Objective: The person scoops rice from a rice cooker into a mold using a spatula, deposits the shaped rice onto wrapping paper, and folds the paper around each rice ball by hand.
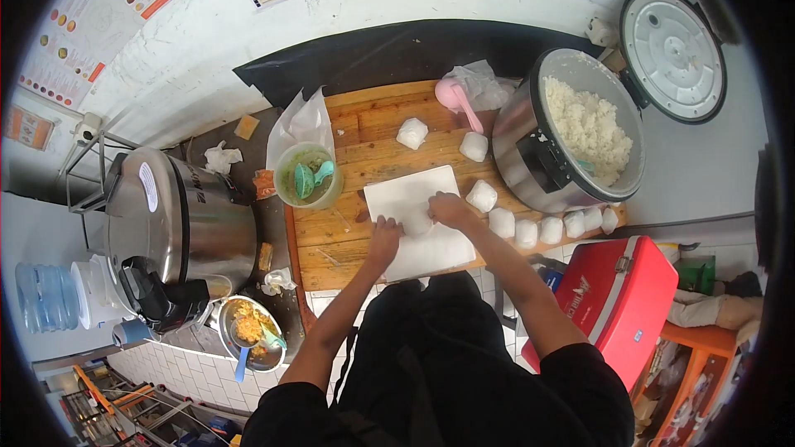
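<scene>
A stack of white paper sheets (pixel 418 185) lies on the wooden table in front of me. A rounded white lump (pixel 416 223), seemingly rice, sits on the top sheet between my hands. My left hand (pixel 385 237) is at the paper's left side, its fingers bent and closed at the sheet beside the lump. On the other side, my right hand (pixel 448 209) has curled fingers pinching the paper near its right edge. Several white wrapped packets (pixel 501 222) form a curved row to the right, and two more packets (pixel 411 133) sit farther back.
A large open rice cooker (pixel 517 141) full of rice (pixel 586 128) stands at right. A tub (pixel 310 186) with green spoons is at left. Behind lies a pink scoop (pixel 451 95). A closed cooker (pixel 178 223), a bowl of orange food (pixel 248 323) and a red cool box (pixel 609 306) surround the table.
</scene>
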`<move>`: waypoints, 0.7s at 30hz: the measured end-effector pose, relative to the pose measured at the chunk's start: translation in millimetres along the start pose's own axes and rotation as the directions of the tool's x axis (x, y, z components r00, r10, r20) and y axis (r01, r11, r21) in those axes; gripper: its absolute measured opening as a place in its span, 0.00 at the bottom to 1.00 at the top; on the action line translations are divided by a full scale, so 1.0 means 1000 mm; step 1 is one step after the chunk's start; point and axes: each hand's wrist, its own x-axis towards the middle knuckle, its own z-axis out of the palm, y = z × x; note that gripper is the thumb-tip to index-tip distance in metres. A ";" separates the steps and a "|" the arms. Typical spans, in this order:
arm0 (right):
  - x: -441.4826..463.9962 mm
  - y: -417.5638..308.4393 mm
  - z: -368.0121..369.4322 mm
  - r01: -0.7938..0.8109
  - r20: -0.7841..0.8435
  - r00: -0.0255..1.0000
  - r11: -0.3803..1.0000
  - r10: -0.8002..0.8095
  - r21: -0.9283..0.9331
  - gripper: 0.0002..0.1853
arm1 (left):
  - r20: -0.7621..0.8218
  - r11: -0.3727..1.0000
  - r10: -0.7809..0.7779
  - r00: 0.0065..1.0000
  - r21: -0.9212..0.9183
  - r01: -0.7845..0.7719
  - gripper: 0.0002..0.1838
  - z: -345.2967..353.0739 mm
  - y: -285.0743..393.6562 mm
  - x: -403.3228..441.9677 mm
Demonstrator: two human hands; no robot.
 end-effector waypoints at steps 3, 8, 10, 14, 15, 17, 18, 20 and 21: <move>0.022 -0.009 0.049 -0.103 -0.053 0.994 0.989 0.098 -0.102 0.05 | 0.269 0.985 -0.137 0.953 0.140 0.102 0.08 -0.064 0.012 0.045; -0.016 -0.046 0.069 -0.506 -0.144 0.835 0.843 0.532 0.182 0.07 | 0.205 0.980 0.024 0.978 -0.199 0.017 0.19 -0.033 -0.008 0.076; -0.033 -0.069 0.053 -0.473 -0.393 0.623 0.726 0.676 0.499 0.11 | 0.159 0.902 0.127 0.979 -0.430 -0.047 0.20 -0.022 -0.007 0.071; -0.033 -0.082 0.056 -0.087 -0.338 0.483 0.428 0.808 0.900 0.17 | 0.239 0.616 0.292 0.926 -0.788 0.010 0.19 -0.037 0.005 0.069; -0.035 -0.073 0.064 -0.085 -0.336 0.481 0.424 0.810 0.901 0.17 | 0.242 0.546 0.335 0.911 -0.838 0.022 0.20 -0.043 0.009 0.070; -0.039 -0.051 0.079 -0.045 -0.094 0.652 0.162 0.752 0.986 0.20 | 0.233 0.316 0.394 0.889 -0.943 0.107 0.17 -0.082 0.024 0.072; -0.038 -0.052 0.065 0.100 0.117 0.704 -0.261 0.701 0.960 0.20 | 0.234 0.315 0.391 0.890 -0.943 0.110 0.17 -0.105 0.036 0.070; -0.041 -0.054 0.029 0.258 0.207 0.877 -0.788 0.434 0.560 0.20 | 0.166 0.356 0.272 0.948 -0.932 0.061 0.12 -0.141 0.058 0.066; -0.049 -0.058 0.004 0.232 0.033 0.965 -0.907 0.260 0.351 0.22 | 0.168 0.352 0.267 0.949 -0.934 0.066 0.12 -0.140 0.067 0.063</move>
